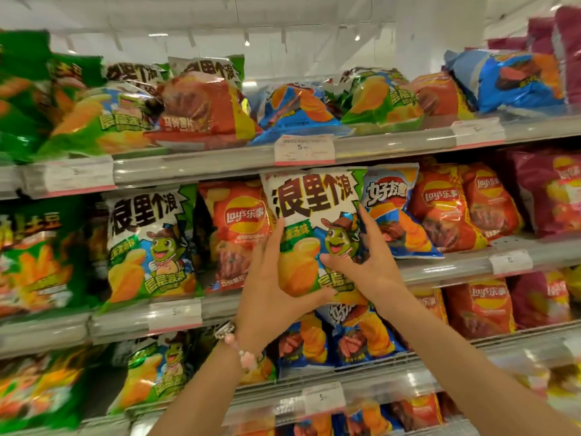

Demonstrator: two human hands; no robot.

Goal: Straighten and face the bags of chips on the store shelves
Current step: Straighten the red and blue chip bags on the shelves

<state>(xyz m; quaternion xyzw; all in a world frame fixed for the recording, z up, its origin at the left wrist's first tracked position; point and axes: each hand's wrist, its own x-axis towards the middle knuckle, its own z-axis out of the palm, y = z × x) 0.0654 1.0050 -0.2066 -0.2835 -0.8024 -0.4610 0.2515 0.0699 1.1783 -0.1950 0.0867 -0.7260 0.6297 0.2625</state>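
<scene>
Left hand (267,284) and right hand (367,262) both grip a glossy, puffy white-and-green chip bag (314,221), upright

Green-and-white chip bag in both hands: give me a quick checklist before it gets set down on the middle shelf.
1. Grip: left hand and right hand both hold the green-and-white bag: ok.
2. Front facing out, upright: ok.
3. Matching bag sits further left, past the red Lay's bag; held bag in its own row: not ok.
4. Free slot behind held bag: cannot tell.
5. Top shelf bags lying tilted, unfaced: not ok.
</scene>
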